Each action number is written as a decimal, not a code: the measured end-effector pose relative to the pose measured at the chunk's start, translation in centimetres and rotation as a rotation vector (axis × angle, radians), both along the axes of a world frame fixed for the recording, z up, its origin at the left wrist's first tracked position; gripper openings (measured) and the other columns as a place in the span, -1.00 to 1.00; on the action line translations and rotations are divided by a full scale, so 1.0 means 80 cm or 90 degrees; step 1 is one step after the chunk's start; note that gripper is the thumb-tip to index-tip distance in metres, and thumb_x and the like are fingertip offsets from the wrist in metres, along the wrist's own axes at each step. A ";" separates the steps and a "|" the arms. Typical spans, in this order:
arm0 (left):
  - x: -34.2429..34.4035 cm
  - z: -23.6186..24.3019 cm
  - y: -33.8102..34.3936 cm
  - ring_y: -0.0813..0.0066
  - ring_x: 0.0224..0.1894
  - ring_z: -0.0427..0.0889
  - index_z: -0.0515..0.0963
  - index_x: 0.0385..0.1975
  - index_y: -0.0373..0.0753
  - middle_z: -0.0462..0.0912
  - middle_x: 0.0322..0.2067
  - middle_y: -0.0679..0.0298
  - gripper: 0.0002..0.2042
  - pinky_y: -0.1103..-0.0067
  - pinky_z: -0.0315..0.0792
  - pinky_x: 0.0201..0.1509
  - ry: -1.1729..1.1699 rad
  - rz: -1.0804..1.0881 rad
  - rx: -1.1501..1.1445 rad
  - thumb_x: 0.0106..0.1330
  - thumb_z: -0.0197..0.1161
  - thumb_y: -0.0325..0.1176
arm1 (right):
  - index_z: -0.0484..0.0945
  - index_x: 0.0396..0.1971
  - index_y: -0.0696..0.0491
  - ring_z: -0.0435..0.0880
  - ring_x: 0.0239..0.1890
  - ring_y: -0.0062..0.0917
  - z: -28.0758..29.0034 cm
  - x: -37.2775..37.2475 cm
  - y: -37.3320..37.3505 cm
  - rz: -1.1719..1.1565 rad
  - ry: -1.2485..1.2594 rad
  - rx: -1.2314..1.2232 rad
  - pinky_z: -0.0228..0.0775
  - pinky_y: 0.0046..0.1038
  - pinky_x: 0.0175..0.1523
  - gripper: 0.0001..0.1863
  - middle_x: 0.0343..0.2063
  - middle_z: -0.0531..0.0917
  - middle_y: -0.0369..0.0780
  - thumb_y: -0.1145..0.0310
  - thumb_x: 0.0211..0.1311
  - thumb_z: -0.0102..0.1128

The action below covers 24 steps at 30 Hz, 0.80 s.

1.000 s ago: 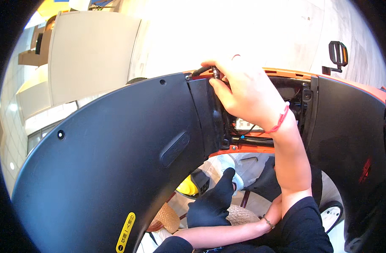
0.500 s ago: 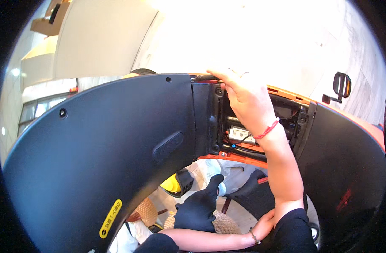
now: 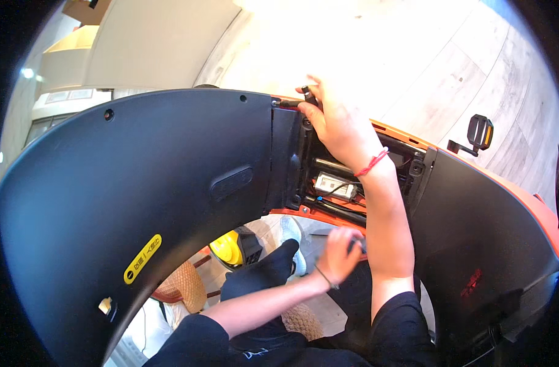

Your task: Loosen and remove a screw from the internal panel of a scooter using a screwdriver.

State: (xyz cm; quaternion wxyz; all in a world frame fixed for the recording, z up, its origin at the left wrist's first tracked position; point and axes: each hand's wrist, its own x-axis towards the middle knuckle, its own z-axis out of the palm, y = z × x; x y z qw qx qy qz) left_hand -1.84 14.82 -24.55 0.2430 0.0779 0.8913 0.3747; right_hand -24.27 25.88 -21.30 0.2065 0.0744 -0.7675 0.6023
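Observation:
My right hand [image 3: 337, 128] is closed on a black hand tool [image 3: 310, 95] at the upper edge of a black curved vehicle panel [image 3: 139, 171]. The tool's shaft points left to a small screw [image 3: 274, 103] beside the seam. Below, my left hand [image 3: 340, 255] is raised by the lower orange edge, fingers curled and slightly blurred round or against something dark that I cannot make out. An open bay [image 3: 334, 186] shows dark tubes, a cable and a silver box, partly behind my right arm. A second black panel [image 3: 475, 244] lies right of it.
A black pedal [image 3: 479, 131] sticks out beyond the orange rim at right. A light board [image 3: 145, 43] stands at upper left over pale floor [image 3: 450, 67]. Under the arch are a yellow-and-black object [image 3: 229, 246], a woven seat [image 3: 181, 287] and my dark-clad leg [image 3: 255, 281].
My left hand has risen from beside my right elbow to the inner orange edge. My right hand's grip has shifted, with the tool's handle now upright. The view has shifted slightly.

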 end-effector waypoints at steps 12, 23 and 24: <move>-0.106 -0.061 -0.050 0.28 0.39 0.18 0.39 0.22 -0.12 0.25 0.34 0.28 -0.44 0.15 0.01 0.44 0.557 -0.403 -0.156 0.14 0.26 -0.30 | 0.62 -0.07 -0.03 0.64 -0.47 -0.31 0.028 0.009 0.017 0.040 -0.017 0.110 0.44 -0.35 -0.37 -0.72 -0.51 0.64 -0.08 0.24 0.26 0.20; -0.118 -0.080 -0.053 0.13 0.41 0.14 0.56 0.02 -0.18 0.24 0.34 0.25 -0.54 0.14 0.05 0.44 0.477 -0.412 -0.182 0.04 0.24 -0.28 | 0.51 0.02 0.06 0.65 -0.30 -0.19 0.022 0.005 -0.001 -0.034 -0.013 0.047 0.48 -0.29 -0.16 -0.67 -0.36 0.66 -0.06 0.47 0.24 0.13; -0.119 -0.080 -0.053 0.13 0.41 0.14 0.56 0.02 -0.18 0.24 0.34 0.25 -0.54 0.14 0.05 0.44 0.478 -0.411 -0.186 0.04 0.24 -0.28 | 0.51 0.02 0.06 0.65 -0.30 -0.19 0.024 0.005 0.007 -0.032 -0.011 0.044 0.48 -0.29 -0.16 -0.67 -0.36 0.66 -0.06 0.47 0.24 0.13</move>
